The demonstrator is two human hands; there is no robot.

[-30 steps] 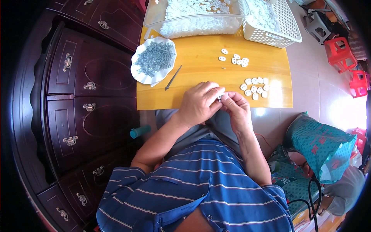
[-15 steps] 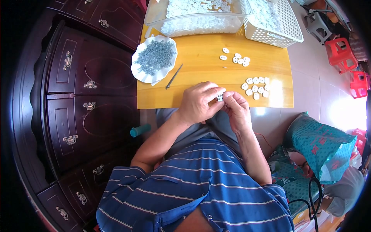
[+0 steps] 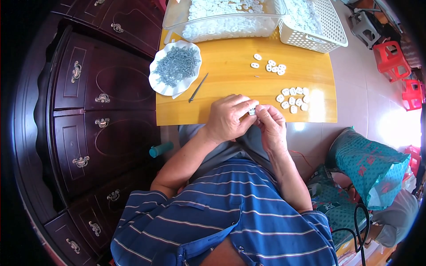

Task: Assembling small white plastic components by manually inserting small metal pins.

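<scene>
Just above the table's near edge, my left hand [image 3: 230,116] is closed, pinching a small white plastic piece with dark holes [image 3: 252,111] between thumb and fingers. My right hand [image 3: 272,125] meets it from the other side, its thumb and fingertips pressed together against the piece. Anything tiny between those right fingertips is hidden. To the right on the table lies a group of several white pieces [image 3: 293,101]. Farther back is a second group of flat, two-holed oval pieces [image 3: 275,67]. A single small screw [image 3: 257,76] lies in front of that group.
A white scalloped dish [image 3: 165,91] heaped with grey screws sits at the table's left, beside a thin dark pointed tool [image 3: 198,88]. At the back stand a clear bin [image 3: 230,23] and a perforated basket [image 3: 310,43], both with white parts. Dark drawers [image 3: 128,84] flank the left side.
Both hands stay together around the white piece, with only a slight shift of the right fingers. The whole view has moved a little; the things on the table lie as before.
</scene>
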